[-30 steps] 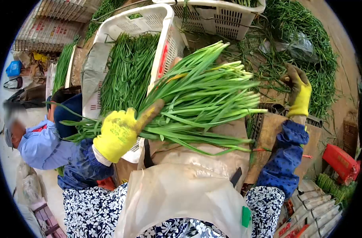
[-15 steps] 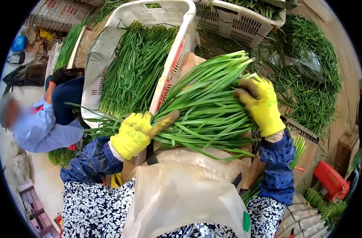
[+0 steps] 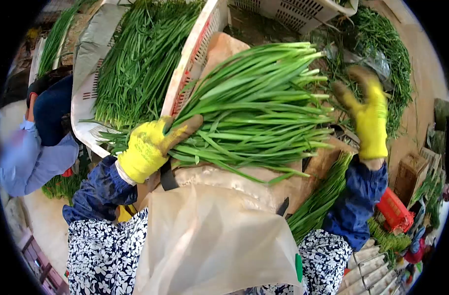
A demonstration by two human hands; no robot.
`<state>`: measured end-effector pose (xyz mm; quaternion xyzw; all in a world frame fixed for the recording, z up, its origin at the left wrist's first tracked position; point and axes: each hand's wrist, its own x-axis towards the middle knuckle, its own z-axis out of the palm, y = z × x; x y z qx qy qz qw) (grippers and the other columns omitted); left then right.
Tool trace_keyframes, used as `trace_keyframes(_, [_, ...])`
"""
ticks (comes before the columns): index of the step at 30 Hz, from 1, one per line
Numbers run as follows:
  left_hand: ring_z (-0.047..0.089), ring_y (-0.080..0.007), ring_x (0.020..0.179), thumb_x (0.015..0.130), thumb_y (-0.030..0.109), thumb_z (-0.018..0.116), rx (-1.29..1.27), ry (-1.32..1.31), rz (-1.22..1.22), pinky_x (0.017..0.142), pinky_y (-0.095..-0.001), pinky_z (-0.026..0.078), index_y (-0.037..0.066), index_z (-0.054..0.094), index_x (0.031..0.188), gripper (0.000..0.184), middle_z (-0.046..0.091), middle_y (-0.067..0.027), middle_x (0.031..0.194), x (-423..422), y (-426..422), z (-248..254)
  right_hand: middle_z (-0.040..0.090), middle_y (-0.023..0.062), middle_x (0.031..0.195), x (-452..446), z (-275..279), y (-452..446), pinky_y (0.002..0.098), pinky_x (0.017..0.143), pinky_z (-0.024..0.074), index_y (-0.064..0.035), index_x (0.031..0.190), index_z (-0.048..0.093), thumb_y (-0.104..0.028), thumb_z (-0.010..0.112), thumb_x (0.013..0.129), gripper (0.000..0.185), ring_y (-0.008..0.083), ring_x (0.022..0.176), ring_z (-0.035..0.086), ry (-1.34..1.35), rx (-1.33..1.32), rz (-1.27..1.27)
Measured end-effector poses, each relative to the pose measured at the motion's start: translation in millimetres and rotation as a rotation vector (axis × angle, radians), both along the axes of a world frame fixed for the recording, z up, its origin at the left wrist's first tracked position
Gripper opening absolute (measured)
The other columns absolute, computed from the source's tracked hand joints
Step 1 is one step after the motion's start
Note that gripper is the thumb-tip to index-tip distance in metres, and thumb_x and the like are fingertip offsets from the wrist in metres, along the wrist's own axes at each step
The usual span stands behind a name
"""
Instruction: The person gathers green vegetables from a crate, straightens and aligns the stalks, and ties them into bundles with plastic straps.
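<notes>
A bunch of long green stalks (image 3: 254, 103) lies fanned out across my lap, its pale cut ends pointing right. My left hand (image 3: 153, 145), in a yellow glove with dirty fingertips, is closed round the leafy left end of the bunch. To the right of the pale ends, my right hand (image 3: 367, 108) is raised in a matching glove, its fingers spread, slightly blurred and holding nothing. More green stalks (image 3: 323, 196) lie beside my right forearm.
A white crate (image 3: 197, 49) full of green stalks stands at the upper left, another crate (image 3: 303, 14) behind. Loose greens (image 3: 382, 44) are piled at the upper right. A person in blue (image 3: 32, 157) sits at the left. A red container (image 3: 394, 209) is at the right.
My right hand reached the pale ends of the bunch, then moved away to the right with its fingers apart. My left hand keeps its hold. The camera view has shifted.
</notes>
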<state>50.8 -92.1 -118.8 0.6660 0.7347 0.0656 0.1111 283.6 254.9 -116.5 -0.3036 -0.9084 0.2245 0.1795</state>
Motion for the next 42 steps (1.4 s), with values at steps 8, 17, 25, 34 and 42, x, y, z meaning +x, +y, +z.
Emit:
trace_keyframes(8, [0.062, -0.0316, 0.076, 0.07, 0.016, 0.07, 0.041, -0.096, 0.065, 0.061, -0.0407, 0.051, 0.024, 0.052, 0.139, 0.072, 0.059, -0.0126, 0.101, -4.2, -3.4, -1.3, 0.064, 0.0105, 0.082, -37.5, -4.7, -62.9, 0.0284, 0.068, 0.0463, 0.0014, 0.087, 0.066, -0.006, 0.066, 0.084, 0.008, 0.0168, 0.073, 0.06, 0.181, -0.826, -0.028])
trace_keyframes(17, [0.063, -0.0314, 0.073, 0.071, 0.01, 0.07, 0.003, -0.079, 0.116, 0.061, -0.0395, 0.052, 0.024, 0.049, 0.142, 0.075, 0.06, -0.0115, 0.106, -2.0, -13.7, -15.2, 0.071, 0.0173, 0.099, 33.2, -45.0, 83.2, 0.0445, 0.081, 0.0511, -0.0092, 0.11, 0.069, -0.046, 0.058, 0.091, 0.043, 0.0392, 0.093, 0.066, -0.477, 0.323, -0.425])
trace_keyframes(25, [0.066, -0.035, 0.086, 0.071, 0.013, 0.075, 0.061, -0.107, 0.143, 0.071, -0.0387, 0.054, 0.01, 0.05, 0.141, 0.074, 0.066, -0.0172, 0.106, -3.7, -12.6, -25.5, 0.066, 0.0132, 0.077, -40.5, -11.0, -43.9, 0.0382, 0.069, 0.0492, 0.0003, 0.1, 0.068, -0.036, 0.064, 0.09, 0.038, 0.027, 0.072, 0.063, -0.207, -0.551, 0.177])
trace_keyframes(34, [0.064, -0.0365, 0.094, 0.068, 0.014, 0.076, 0.103, -0.168, 0.3, 0.076, -0.04, 0.053, 0.01, 0.039, 0.147, 0.087, 0.065, -0.0158, 0.112, 1.9, -23.1, -24.2, 0.066, 0.0156, 0.089, -29.5, -34.9, -27.9, 0.0452, 0.072, 0.0489, -0.0065, 0.098, 0.067, -0.028, 0.066, 0.087, 0.024, 0.0373, 0.085, 0.063, 0.045, -0.008, 0.136])
trace_keyframes(42, [0.064, -0.0349, 0.078, 0.068, 0.013, 0.075, 0.074, -0.107, 0.287, 0.067, -0.0408, 0.052, 0.018, 0.042, 0.147, 0.086, 0.064, -0.0148, 0.093, 0.6, -25.2, -29.9, 0.053, 0.0177, 0.136, -3.7, -3.7, 38.5, 0.0422, 0.098, 0.0473, -0.0103, 0.137, 0.053, -0.05, 0.074, 0.078, 0.074, 0.0369, 0.122, 0.054, -0.225, 0.109, -0.317])
